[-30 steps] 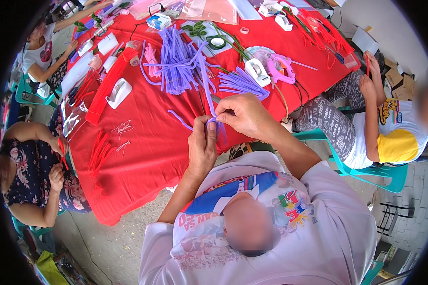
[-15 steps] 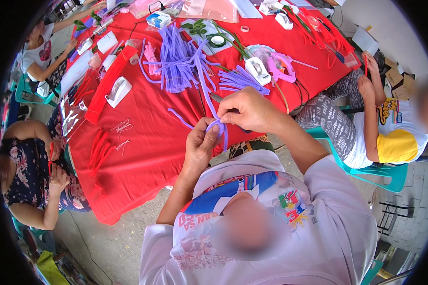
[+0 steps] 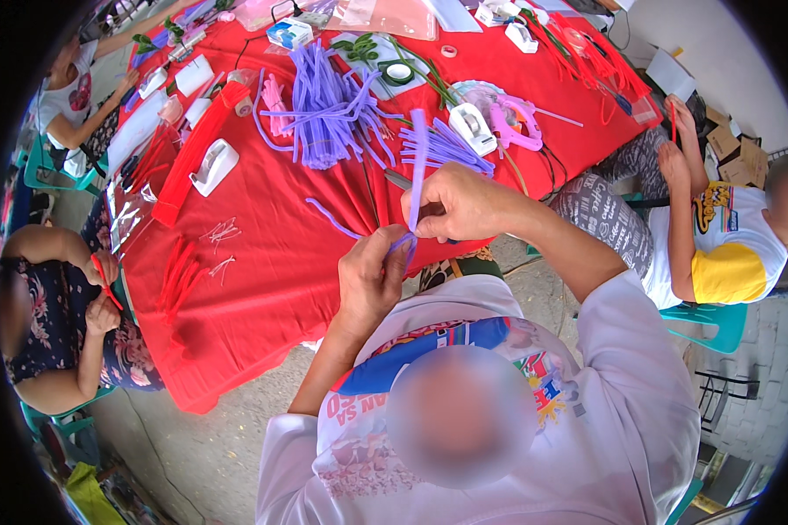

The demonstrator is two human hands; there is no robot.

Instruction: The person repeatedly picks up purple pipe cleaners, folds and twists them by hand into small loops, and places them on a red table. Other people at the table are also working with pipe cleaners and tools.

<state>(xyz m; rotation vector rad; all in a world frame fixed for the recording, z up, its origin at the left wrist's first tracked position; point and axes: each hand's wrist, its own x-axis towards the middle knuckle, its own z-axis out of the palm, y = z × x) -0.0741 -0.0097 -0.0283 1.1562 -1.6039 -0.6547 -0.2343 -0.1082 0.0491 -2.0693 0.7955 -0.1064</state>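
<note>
Just past the front edge of the red-covered table (image 3: 263, 297), both hands work on a bent purple pipe cleaner (image 3: 418, 166). My left hand (image 3: 369, 273) pinches its looped part between thumb and fingers. My right hand (image 3: 455, 203) grips it close beside the left fingertips, and one length stands up beyond the fingers. Another purple end (image 3: 331, 216) sticks out to the left over the cloth. The loop itself is mostly hidden by my fingers. A grey pointed blade (image 3: 397, 179) lies partly under my right hand.
Ahead lie a large purple pipe-cleaner bundle (image 3: 320, 131) and a smaller one (image 3: 442, 149), a white tape dispenser (image 3: 472, 129) and a pink glue gun (image 3: 518, 122). To the left are red pipe cleaners (image 3: 188, 162) and another dispenser (image 3: 214, 168). Co-workers sit on both sides.
The long purple length, which pointed away toward the big bundle, now stands upright and farther right. My right hand has moved slightly right and its grip has shifted; my left hand has turned a little.
</note>
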